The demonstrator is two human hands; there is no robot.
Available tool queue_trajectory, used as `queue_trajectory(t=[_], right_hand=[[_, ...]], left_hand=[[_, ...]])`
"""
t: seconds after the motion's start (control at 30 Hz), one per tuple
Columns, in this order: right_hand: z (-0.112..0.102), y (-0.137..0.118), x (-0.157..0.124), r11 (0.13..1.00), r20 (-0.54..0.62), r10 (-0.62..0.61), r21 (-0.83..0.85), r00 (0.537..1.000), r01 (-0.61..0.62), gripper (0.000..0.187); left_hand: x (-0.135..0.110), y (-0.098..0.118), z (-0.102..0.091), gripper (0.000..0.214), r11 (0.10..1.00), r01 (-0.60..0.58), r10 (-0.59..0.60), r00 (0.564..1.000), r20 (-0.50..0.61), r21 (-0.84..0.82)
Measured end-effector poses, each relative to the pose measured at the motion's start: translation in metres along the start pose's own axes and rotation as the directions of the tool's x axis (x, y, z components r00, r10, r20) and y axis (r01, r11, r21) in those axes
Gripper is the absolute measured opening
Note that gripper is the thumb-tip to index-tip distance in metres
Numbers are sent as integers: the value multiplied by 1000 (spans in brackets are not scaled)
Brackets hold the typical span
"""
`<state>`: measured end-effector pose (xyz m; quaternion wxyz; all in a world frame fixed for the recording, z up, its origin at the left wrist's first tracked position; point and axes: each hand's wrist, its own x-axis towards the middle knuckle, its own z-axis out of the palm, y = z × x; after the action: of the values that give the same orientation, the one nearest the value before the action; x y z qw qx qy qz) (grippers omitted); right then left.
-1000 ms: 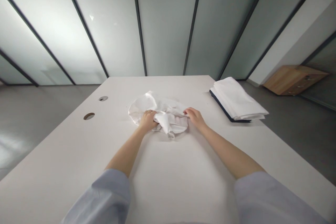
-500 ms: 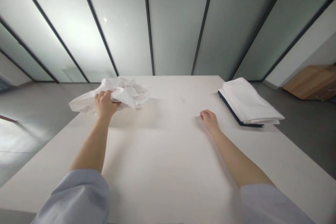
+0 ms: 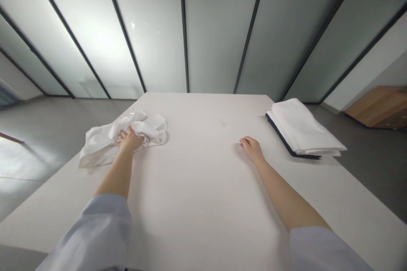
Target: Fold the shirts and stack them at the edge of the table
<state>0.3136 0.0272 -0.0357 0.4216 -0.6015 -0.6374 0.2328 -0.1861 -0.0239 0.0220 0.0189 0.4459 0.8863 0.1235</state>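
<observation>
My left hand [image 3: 129, 140] rests on a crumpled white cloth [image 3: 101, 146] at the left edge of the white table [image 3: 203, 194], its fingers closed in the folds. Part of the cloth hangs over the table's edge. My right hand [image 3: 252, 148] lies on the bare tabletop right of centre, fingers loosely stretched forward and holding nothing. It is a little left of a stack of folded cloths [image 3: 303, 129], white ones with a dark one at the bottom.
A frosted glass wall with dark frames [image 3: 184, 29] stands behind the table's far edge. A low wooden cabinet [image 3: 380, 106] sits on the grey floor at the far right. Grey floor lies on both sides of the table.
My left hand has carried the crumpled cloth from the table's middle to the left edge and lowered it there. My right hand let go of it and stayed on the tabletop.
</observation>
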Motion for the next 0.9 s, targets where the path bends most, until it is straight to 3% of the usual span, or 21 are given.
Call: queue_trajectory(t=[0.07, 0.13, 0.2, 0.27, 0.33, 0.4, 0.5, 0.6, 0.7, 0.73, 0.8, 0.87, 0.9], right_hand=[[1, 1, 0, 1000, 4, -5, -10, 1000, 5, 26], [2, 1, 0, 1000, -6, -18, -18, 1000, 18, 25], [2, 0, -1, 999, -21, -22, -25, 1000, 21, 24], [2, 0, -1, 999, -40, -18, -32, 999, 16, 22], [1, 1, -1, 999, -78, -13, -32, 997, 10, 21], [1, 2, -1, 1000, -146, 1, 0, 989, -1, 20], [0, 5, 1, 992, -289, 85, 115, 954, -54, 18], [-8, 6, 5, 971, -450, 169, 226, 877, -72, 19], [-38, 4, 14, 973, -601, 129, 232, 789, 18, 21], [-54, 4, 17, 979, -647, 93, 199, 757, 50, 22], [-94, 8, 22, 995, -761, 16, 78, 649, 68, 21], [-137, 16, 24, 998, -833, -58, -63, 551, 9, 21], [-157, 22, 24, 990, -842, -72, -124, 535, -62, 21]], left_hand=[[-14, 16, -4, 80, 995, -58, 39, 975, -218, -78], [-32, 40, -4, 73, 972, -205, 138, 890, -435, -111], [-51, 71, 3, 65, 915, -388, 293, 826, -481, -108], [-70, 105, 18, 56, 826, -556, 497, 795, -349, -90], [-86, 136, 38, 54, 756, -649, 636, 759, -140, -84], [-98, 158, 57, 52, 724, -684, 687, 727, 8, -86], [-107, 171, 75, 42, 705, -705, 710, 702, 64, -83], [-105, 167, 79, 41, 692, -711, 721, 688, 80, -127], [-100, 162, 77, 40, 691, -701, 720, 688, 90, -175], [-99, 162, 77, 40, 696, -695, 715, 693, 88, -179], [-98, 162, 78, 39, 699, -694, 712, 697, 80, -176], [-97, 163, 80, 39, 689, -704, 722, 689, 71, -175], [-97, 163, 81, 39, 683, -709, 727, 683, 68, -177]])
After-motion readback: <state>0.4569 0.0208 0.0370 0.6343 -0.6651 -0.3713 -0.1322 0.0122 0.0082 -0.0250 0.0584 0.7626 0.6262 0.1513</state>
